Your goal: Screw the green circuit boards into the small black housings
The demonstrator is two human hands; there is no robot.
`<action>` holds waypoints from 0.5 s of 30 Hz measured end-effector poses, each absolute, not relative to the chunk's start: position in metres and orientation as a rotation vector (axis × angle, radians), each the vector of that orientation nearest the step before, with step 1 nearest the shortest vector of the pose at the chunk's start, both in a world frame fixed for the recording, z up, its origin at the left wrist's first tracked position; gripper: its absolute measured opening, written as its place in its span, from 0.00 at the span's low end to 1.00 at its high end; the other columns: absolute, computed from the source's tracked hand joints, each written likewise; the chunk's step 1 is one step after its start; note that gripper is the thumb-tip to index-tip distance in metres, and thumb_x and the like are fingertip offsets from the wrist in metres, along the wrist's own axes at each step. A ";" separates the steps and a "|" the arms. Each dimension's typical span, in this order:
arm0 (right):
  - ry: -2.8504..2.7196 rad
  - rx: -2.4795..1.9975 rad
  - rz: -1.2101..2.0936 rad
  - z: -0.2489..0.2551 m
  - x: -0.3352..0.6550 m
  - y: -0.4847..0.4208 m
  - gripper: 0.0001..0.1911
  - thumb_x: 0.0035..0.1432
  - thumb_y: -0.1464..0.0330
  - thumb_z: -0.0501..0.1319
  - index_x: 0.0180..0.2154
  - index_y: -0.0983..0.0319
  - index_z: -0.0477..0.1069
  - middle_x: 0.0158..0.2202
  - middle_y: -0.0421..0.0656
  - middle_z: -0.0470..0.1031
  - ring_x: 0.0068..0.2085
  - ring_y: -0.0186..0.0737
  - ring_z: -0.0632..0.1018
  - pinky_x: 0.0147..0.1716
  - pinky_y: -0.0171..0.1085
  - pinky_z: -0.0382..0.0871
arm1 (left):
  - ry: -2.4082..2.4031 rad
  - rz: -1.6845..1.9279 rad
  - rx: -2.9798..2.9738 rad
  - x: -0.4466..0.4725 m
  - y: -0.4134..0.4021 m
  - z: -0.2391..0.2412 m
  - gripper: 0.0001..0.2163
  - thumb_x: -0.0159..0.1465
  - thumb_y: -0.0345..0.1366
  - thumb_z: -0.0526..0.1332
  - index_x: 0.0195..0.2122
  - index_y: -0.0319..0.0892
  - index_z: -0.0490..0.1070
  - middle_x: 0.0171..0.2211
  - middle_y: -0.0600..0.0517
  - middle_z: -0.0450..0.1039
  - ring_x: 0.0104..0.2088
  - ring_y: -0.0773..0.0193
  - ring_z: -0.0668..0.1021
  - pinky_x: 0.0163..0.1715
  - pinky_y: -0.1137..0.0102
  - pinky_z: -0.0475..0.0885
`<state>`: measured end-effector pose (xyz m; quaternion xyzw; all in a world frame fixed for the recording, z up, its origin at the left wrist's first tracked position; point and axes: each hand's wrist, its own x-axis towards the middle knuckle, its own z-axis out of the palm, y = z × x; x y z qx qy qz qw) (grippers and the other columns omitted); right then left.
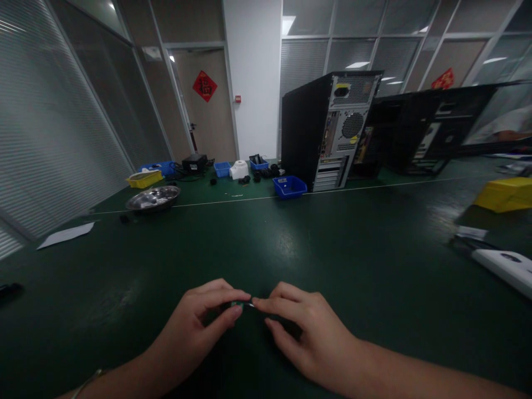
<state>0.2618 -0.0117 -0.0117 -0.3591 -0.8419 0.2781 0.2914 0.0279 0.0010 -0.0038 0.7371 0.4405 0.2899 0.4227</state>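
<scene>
Low in the middle of the head view, my left hand (pixel 203 321) pinches a small green circuit board (pixel 236 303) between thumb and fingers. A thin, shiny, silvery end (pixel 250 304) sticks out from it toward the right. My right hand (pixel 305 321) is close beside, its index fingertip touching or nearly touching that silvery end. The right thumb stays apart from the index finger, and I see nothing held between them. Much of the board is covered by the left fingers. Both hands are just above or resting on the dark green table (pixel 266 244); I cannot tell which.
A steel bowl (pixel 153 198) and a yellow tray (pixel 144 178) stand at the back left. Behind the hands are a blue bin (pixel 290 187) and a computer tower (pixel 307 127). On the right are a yellow bin (pixel 505 195) and a white device (pixel 505 266). Another person's arm (pixel 511 134) shows far right.
</scene>
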 end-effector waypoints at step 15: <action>-2.139 -0.839 0.837 -0.013 0.261 -0.012 0.19 0.62 0.74 0.58 0.54 0.56 0.72 0.39 0.44 0.74 0.38 0.39 0.77 0.38 0.37 0.72 | 0.924 0.759 1.359 0.029 0.006 -0.002 0.14 0.60 0.43 0.66 0.40 0.38 0.82 0.27 0.51 0.70 0.26 0.65 0.71 0.29 0.70 0.65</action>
